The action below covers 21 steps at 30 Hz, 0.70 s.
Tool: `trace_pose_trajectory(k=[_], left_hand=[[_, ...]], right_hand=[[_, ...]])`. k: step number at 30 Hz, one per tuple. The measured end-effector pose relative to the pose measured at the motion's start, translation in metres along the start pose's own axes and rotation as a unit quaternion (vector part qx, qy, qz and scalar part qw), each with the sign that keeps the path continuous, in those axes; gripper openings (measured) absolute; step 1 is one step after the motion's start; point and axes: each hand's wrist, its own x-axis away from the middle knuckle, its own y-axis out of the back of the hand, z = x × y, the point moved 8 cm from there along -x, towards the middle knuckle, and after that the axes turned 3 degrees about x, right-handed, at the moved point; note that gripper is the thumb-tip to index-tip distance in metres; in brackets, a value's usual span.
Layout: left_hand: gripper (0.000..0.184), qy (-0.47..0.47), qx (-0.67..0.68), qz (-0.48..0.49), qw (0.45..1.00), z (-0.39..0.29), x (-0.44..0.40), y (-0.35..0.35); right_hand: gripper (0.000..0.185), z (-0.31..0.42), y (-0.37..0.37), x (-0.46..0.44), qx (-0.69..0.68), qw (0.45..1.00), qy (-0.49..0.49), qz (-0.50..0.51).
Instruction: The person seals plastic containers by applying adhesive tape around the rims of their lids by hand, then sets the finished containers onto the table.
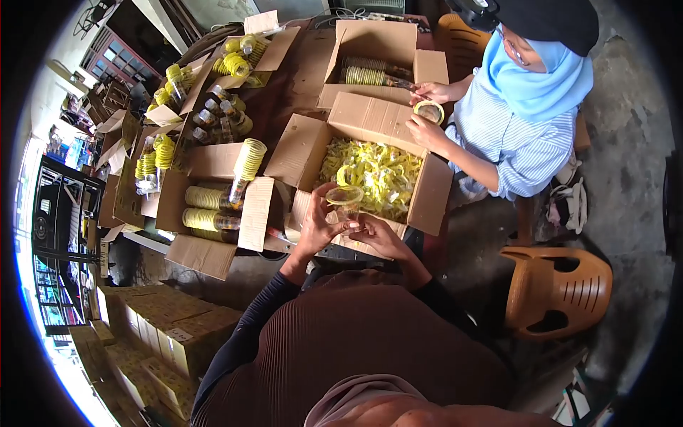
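Note:
Both of my hands meet at a clear plastic cup with a yellow rim, over the near edge of an open carton full of yellow strips. My left hand has its fingers round the cup's left side. On the cup's lower right, my right hand holds it with bent fingers. To the left, a stack of yellow-rimmed cups leans in another open box, where more stacks lie on their sides.
Across the carton, a co-worker holds a similar cup. Behind is a box of stacked cups. More filled boxes stand at the upper left. An orange plastic chair is at the right, closed cartons at the lower left.

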Motion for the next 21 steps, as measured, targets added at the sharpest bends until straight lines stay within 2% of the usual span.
trace_pose_trajectory(k=[1,2,4,6,8,9,10,13,16,17,18,19,20,21], left_hand=[[0.091,-0.016,-0.023,0.007,1.0,0.003,0.0,0.0],[0.091,-0.01,-0.024,0.008,1.0,0.005,0.003,0.0],[0.088,0.112,0.092,-0.026,0.989,0.024,0.009,0.002],[0.086,0.148,0.062,-0.018,0.987,0.038,0.014,0.004],[0.087,0.129,0.128,-0.046,0.982,0.032,0.016,0.003],[0.087,0.113,0.113,-0.051,0.986,0.034,0.017,0.008],[0.088,0.104,0.119,-0.046,0.986,0.034,0.018,0.011],[0.097,0.063,0.022,-0.034,0.997,0.035,0.017,0.026],[0.099,0.08,0.017,-0.011,0.997,0.036,0.016,0.043],[0.092,0.081,-0.027,0.009,0.996,0.035,0.015,0.047],[0.086,0.082,-0.071,0.028,0.994,0.031,0.013,0.05],[0.072,0.097,-0.145,0.048,0.984,0.032,0.013,0.056],[0.072,0.097,-0.141,0.055,0.984,0.032,0.013,0.056],[0.067,0.084,-0.127,0.054,0.987,0.029,0.014,0.058]], right_hand=[[0.036,-0.003,-0.002,0.002,-0.013,1.0,-0.005,0.008],[0.036,-0.004,-0.004,0.004,-0.025,0.999,-0.01,0.016],[0.039,-0.007,-0.006,0.009,0.003,0.999,-0.03,0.018],[0.042,-0.014,-0.005,0.014,0.032,0.998,-0.053,0.013],[0.049,-0.032,0.008,0.019,0.215,0.973,-0.085,-0.019],[0.053,-0.029,0.011,0.018,0.227,0.972,-0.031,-0.045],[0.049,-0.034,0.018,0.023,0.267,0.959,-0.049,-0.079],[0.04,-0.035,0.044,0.039,0.266,0.951,-0.055,-0.149],[0.027,-0.026,0.079,0.072,0.303,0.913,-0.019,-0.273],[0.027,-0.03,0.086,0.084,0.306,0.909,-0.021,-0.283],[0.024,-0.046,0.105,0.103,0.259,0.896,-0.076,-0.352],[0.021,-0.062,0.118,0.122,0.208,0.875,-0.128,-0.418],[0.021,-0.071,0.123,0.133,0.209,0.871,-0.13,-0.426],[0.021,-0.086,0.129,0.147,0.202,0.849,-0.174,-0.456]])
